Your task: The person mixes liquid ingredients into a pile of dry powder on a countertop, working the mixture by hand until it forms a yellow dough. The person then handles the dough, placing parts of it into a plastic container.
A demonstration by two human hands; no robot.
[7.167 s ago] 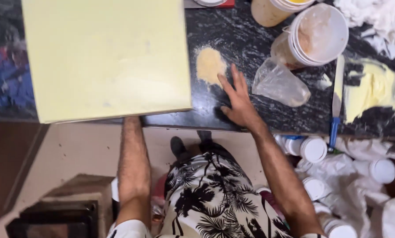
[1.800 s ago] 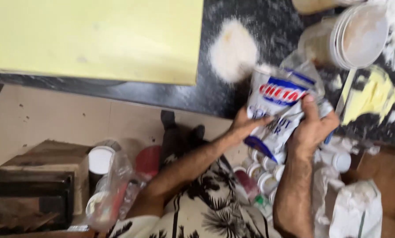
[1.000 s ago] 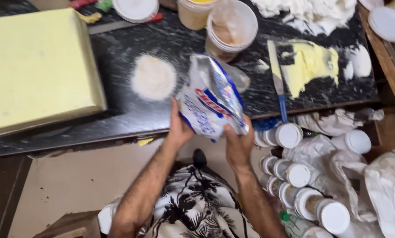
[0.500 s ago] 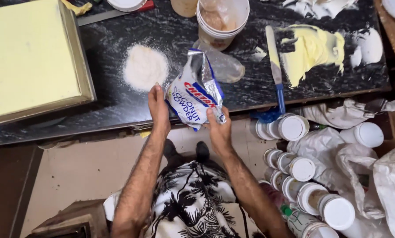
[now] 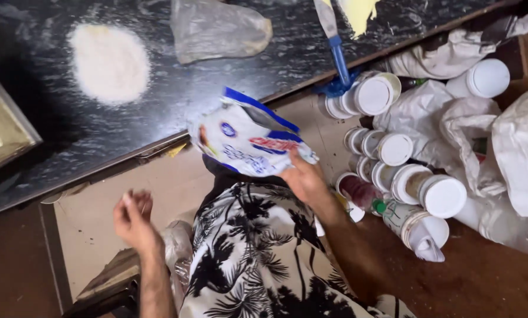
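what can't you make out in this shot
Head view only:
- Bag: its contents are hidden by its own wall; the right hand covers its lower corner.
- Left hand: motion-blurred, so the fingers and anything pinched in them cannot be told.
- Yellow board: cut off by the left edge.
- Scraper: blade cut off by the top edge.
- Jars: lids hide what is inside.

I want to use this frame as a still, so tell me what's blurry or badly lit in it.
Head view: the left hand is smeared by motion blur, its fingers indistinct; the packet in the right hand is slightly soft; the white jar lids are bright, nearly blown out; the dark counter shows a dull sheen; the lower left floor falls into shadow.
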